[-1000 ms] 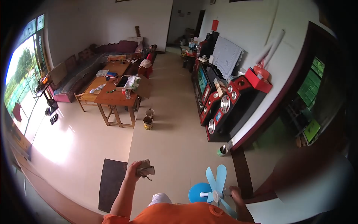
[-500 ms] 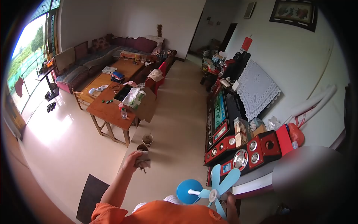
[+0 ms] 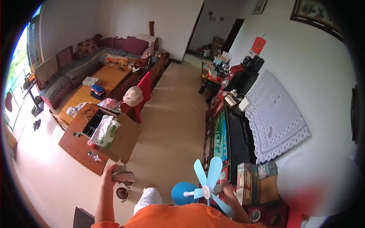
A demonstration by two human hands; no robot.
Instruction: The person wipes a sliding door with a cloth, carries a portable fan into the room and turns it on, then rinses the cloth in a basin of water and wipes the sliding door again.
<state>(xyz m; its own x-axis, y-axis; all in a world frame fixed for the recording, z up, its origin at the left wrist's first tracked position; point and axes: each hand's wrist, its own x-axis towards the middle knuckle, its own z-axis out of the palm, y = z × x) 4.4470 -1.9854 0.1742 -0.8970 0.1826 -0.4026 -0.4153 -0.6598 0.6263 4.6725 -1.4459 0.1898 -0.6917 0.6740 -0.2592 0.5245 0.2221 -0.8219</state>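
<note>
Gripping left hand: at ten o'clock, your fingers close on a crumpled grey-brown cloth-like bundle; its loose edge hangs free, so a slackening hold could drop it.
Right hand: at two o'clock, it looks closed around the rear of a light-blue five-bladed plastic fan with a pale hub; the blades partly hide your grip.
Fan base: the round blue disc juts toward one o'clock on a white stem, with no second hand under it; its weight could twist the fan in your single-handed hold.
Fan blades: turning right could knock them against the dark-framed television with a green picture at one o'clock, or the tall printed cardboard box at two; you cannot tell the gap from this view.
Table corner: a leftward swing could scrape your knuckles on the reddish-brown wooden table, or snag the bundle on the tan cardboard flap near eleven.
Floor pot: the round dark pot with a pale rim, at ten, could tip if a careless step catches it.
</note>
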